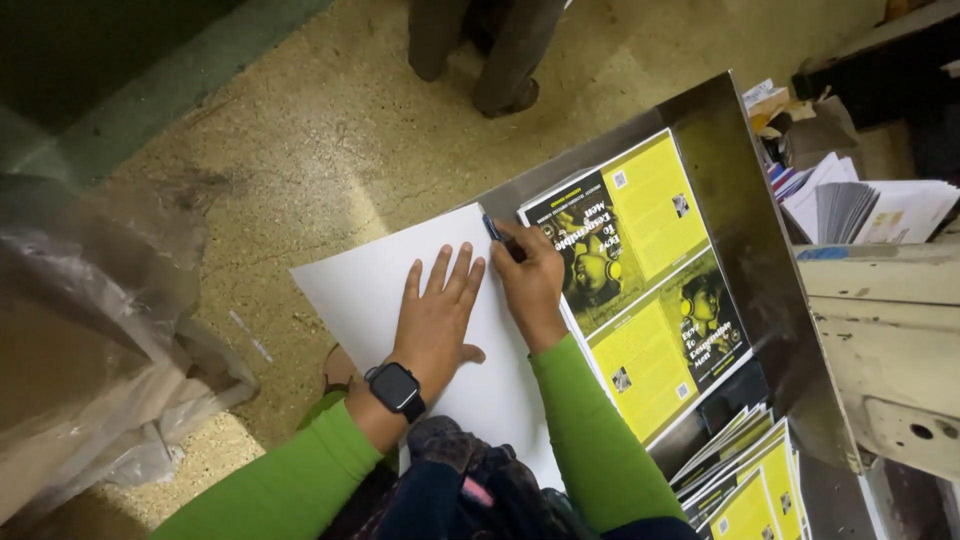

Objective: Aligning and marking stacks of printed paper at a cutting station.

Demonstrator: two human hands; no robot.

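Left hand (437, 318) lies flat, fingers spread, on a smooth white sheet (380, 285) overhanging the steel worktop (735, 190). Right hand (528, 280), fingers closed round a blue pen (492, 228), touches glossy yellow-black covers (650, 290).

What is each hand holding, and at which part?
Right hand grips a blue pen near its lower end; left hand holds nothing, pressing flat on the white sheet.

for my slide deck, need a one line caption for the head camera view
Left hand presses flat on a white sheet while the right hand holds a blue pen beside yellow-and-black printed cover sheets.
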